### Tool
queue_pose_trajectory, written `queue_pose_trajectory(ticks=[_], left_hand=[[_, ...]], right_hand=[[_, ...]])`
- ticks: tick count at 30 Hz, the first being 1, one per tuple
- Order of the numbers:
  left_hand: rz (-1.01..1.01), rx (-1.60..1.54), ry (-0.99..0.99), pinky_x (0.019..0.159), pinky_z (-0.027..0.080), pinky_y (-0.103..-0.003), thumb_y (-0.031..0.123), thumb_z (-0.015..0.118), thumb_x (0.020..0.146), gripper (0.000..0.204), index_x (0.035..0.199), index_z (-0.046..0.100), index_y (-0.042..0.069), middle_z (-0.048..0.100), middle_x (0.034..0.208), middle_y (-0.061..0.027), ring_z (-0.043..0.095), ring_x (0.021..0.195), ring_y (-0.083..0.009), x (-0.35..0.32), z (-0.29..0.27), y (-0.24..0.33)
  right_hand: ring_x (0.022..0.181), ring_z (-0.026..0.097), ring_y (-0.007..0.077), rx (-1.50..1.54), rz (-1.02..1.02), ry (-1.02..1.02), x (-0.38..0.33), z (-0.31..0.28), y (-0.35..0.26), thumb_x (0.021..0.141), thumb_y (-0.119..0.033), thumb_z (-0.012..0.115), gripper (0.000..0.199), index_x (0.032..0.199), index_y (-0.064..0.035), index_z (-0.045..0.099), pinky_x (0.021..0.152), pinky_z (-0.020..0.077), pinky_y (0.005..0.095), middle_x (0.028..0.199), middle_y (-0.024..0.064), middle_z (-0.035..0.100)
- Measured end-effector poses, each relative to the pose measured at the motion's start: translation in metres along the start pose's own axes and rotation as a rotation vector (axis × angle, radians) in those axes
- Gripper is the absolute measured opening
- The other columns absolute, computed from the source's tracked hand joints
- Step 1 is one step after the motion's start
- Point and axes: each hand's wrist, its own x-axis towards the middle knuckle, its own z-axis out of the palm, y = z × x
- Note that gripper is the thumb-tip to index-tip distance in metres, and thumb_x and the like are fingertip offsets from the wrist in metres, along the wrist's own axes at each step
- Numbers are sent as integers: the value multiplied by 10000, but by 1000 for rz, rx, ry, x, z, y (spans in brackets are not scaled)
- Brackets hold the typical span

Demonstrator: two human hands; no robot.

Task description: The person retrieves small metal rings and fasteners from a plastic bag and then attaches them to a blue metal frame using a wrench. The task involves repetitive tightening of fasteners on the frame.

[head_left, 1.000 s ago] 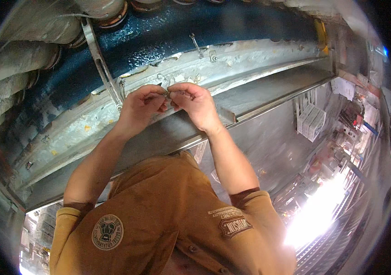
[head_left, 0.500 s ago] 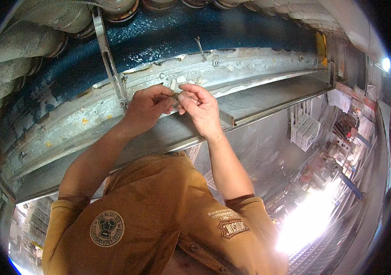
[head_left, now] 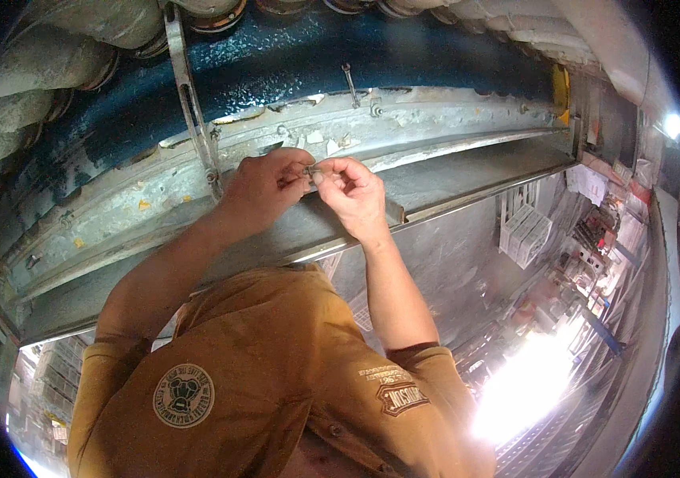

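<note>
My left hand (head_left: 264,190) and my right hand (head_left: 356,197) meet above a pale, worn metal ledge (head_left: 427,127). Between their fingertips is a small metal piece (head_left: 310,170), too small to tell its exact kind. Thumb and fingers of each hand pinch it from opposite sides. Just past my left knuckles a small dark pointed shape (head_left: 271,148) shows; what it belongs to is hidden. Pale flat fragments (head_left: 341,145) lie on the ledge beyond my right fingers. Farther back, a wrench (head_left: 349,84) rests against the dark blue curved surface (head_left: 292,60), near a bolt (head_left: 376,110).
A slotted metal bar (head_left: 187,103) rises left of my hands. Thick pale rounded forms (head_left: 45,64) crowd the upper left. A grey lower shelf (head_left: 467,171) runs along the near side. White crates (head_left: 525,235) stand below right, and a bright light glares at lower right.
My left hand has turned, its knuckles now higher, and its fingers have curled closer around the small piece. The fingers of my right hand have shifted slightly. The view has tilted a little.
</note>
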Motion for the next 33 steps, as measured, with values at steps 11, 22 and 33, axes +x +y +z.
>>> queue_pose_trajectory(ticks=[11, 22, 33], left_hand=[[47, 129, -65, 617, 486, -270, 101, 616, 833, 232, 1058, 614, 42, 649, 740, -99, 605, 663, -102, -3, -7, 13], [127, 88, -39, 604, 484, -269, 69, 635, 808, 198, 1002, 614, 40, 650, 751, -95, 600, 644, -117, 2, -2, -2], [146, 155, 16, 586, 482, -273, 47, 655, 772, 143, 904, 598, 43, 636, 706, -80, 622, 631, -148, 4, -2, -4]], right_hand=[[656, 446, 2, -47, 31, -72, -1, -5, -2, 791, -42, 688, 108, 890, -21, 651, 595, 384, 163, 754, -70, 568], [685, 492, 18, 180, 106, -103, -3, -7, 2, 821, -47, 661, 192, 994, 13, 605, 621, 422, 171, 817, -22, 594], [1022, 601, 205, 437, 239, -131, -7, -18, 0, 959, -63, 452, 311, 1249, 49, 469, 847, 509, 288, 1113, 140, 599]])
